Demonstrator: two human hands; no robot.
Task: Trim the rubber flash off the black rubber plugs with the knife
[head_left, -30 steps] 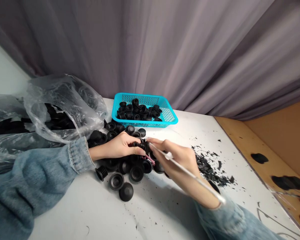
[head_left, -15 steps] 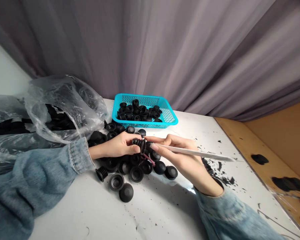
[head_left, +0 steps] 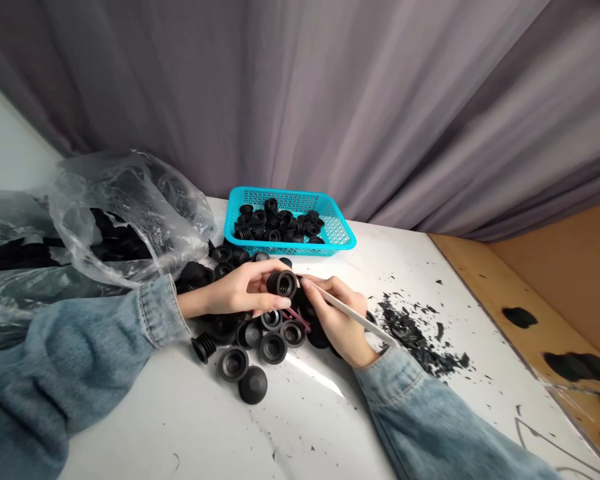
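Note:
My left hand (head_left: pixel 240 291) pinches a black ribbed rubber bellows part (head_left: pixel 283 284) between thumb and fingers, its open end turned toward me. My right hand (head_left: pixel 333 319) grips a thin white stick-like tool (head_left: pixel 353 313) like a pen, its tip right beside the held part. Both hands hover over a pile of loose black rubber parts (head_left: pixel 253 337) on the white table (head_left: pixel 300 413). Both arms wear denim sleeves.
A turquoise basket (head_left: pixel 340 233) with several black parts stands behind the hands. Clear plastic bags (head_left: pixel 115 213) of black parts lie at the left. Black rubber trimmings (head_left: pixel 415 330) are scattered to the right. A wooden ledge (head_left: pixel 545 320) runs along the right; grey curtain behind.
The held part has been turned so its open end faces me. My right hand has swung in closer, and the tool's handle has moved from pointing right to pointing down toward my sleeve.

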